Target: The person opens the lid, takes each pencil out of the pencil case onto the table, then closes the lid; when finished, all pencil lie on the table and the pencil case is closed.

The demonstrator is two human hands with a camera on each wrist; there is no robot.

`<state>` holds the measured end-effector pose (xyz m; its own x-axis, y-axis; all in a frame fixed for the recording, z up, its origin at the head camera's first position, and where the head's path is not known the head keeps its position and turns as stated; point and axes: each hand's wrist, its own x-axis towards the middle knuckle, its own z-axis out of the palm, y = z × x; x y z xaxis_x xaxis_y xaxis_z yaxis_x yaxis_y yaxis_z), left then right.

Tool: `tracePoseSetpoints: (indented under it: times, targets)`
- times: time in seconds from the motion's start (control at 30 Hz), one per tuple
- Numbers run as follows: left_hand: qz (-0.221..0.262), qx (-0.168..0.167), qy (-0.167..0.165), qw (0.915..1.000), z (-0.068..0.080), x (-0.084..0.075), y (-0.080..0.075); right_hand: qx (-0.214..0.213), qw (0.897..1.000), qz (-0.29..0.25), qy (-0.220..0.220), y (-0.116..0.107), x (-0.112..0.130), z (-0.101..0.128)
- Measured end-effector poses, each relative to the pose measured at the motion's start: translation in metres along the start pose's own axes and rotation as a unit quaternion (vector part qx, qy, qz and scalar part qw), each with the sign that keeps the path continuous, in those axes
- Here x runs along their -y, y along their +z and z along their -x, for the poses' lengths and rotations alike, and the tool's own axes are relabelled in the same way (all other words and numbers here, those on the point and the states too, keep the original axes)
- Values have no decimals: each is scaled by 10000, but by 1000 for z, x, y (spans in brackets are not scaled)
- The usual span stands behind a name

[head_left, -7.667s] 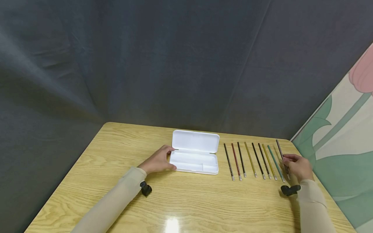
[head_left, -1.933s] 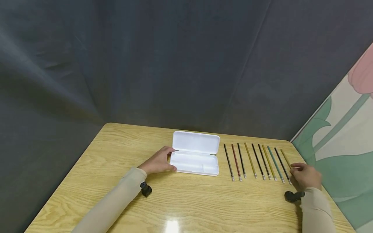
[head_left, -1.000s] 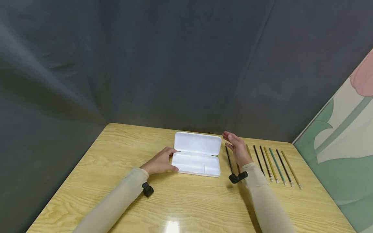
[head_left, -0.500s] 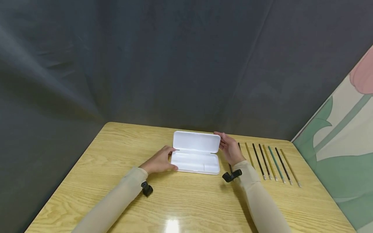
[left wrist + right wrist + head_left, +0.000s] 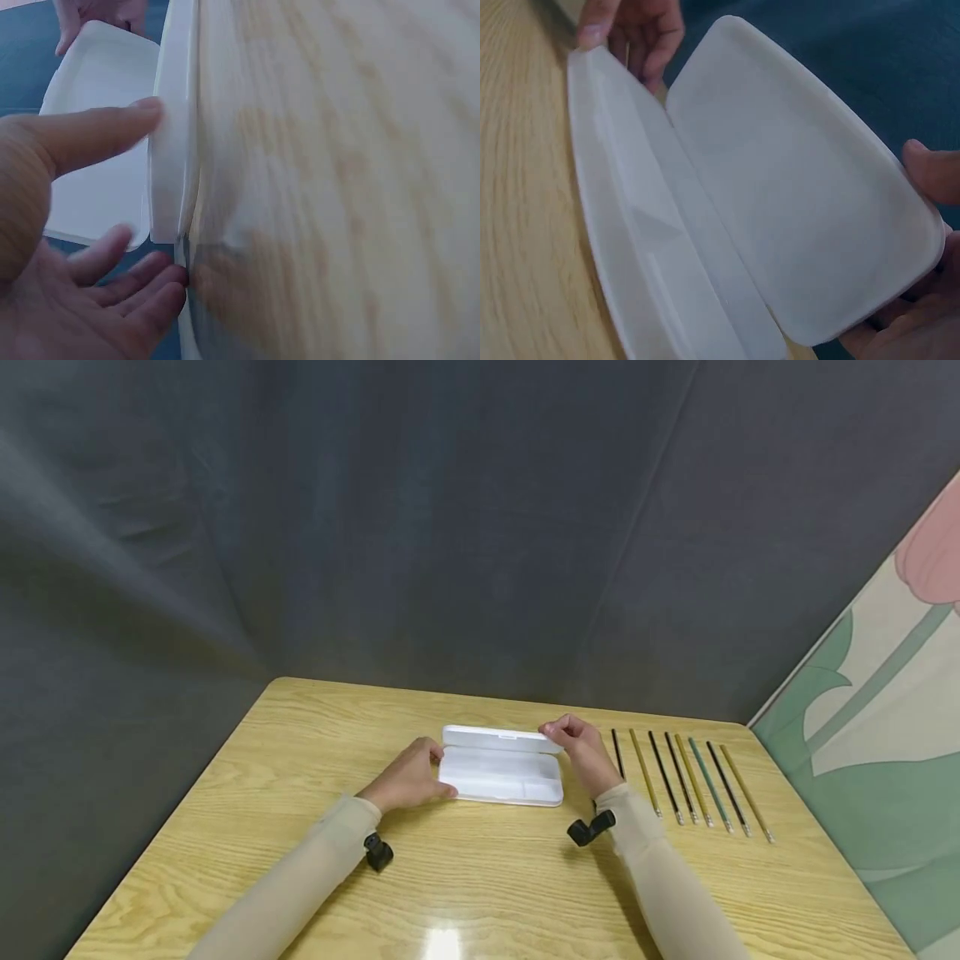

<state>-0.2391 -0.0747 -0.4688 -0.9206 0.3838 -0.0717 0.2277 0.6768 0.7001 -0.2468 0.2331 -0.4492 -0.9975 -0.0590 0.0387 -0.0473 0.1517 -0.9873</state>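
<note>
A white plastic pencil case (image 5: 498,777) lies on the table with its lid (image 5: 487,739) raised at a slant on the hinge. My left hand (image 5: 408,774) grips the left end of the base, thumb at the front corner and fingers toward the back. The thumb (image 5: 105,135) lies against the front wall in the left wrist view. My right hand (image 5: 585,750) pinches the lid's right end, its thumb (image 5: 934,172) over the edge and fingers (image 5: 900,326) behind. A low divider (image 5: 656,225) shows inside the base, which holds no pencils.
Several pencils lie side by side right of the case, among them a teal pencil (image 5: 710,785) and a yellow pencil (image 5: 747,793) at the far right. My right hand and forearm hide others. A dark curtain (image 5: 480,527) hangs behind the wooden table (image 5: 480,885).
My right hand let go of the yellow pencil at the row's right end, moved left to the case and took hold of the lid. The lid has swung forward. My left hand stayed put.
</note>
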Motion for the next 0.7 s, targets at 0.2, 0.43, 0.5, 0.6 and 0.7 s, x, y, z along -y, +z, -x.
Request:
tracePoseSetpoints:
  times: [0.2,0.43,0.5,0.6,0.7]
  targets:
    - [408,-453,-126,9981,4,-8,-11,745,9929,909,-193,-4,3,13]
    - [-408,148,1019,9938,10,-18,-10,1538,9545,2470,-659,-12,5,20]
    - [-719,349,1236,9891,11,-18,-5,1771,9402,2806,-766,-11,4,21]
    - [-1027,531,1383,9836,12,-18,0,2153,9209,3129,-874,-8,3,21]
    - [-1189,610,1458,9802,12,-17,2,2344,9020,3502,-938,-5,-1,22]
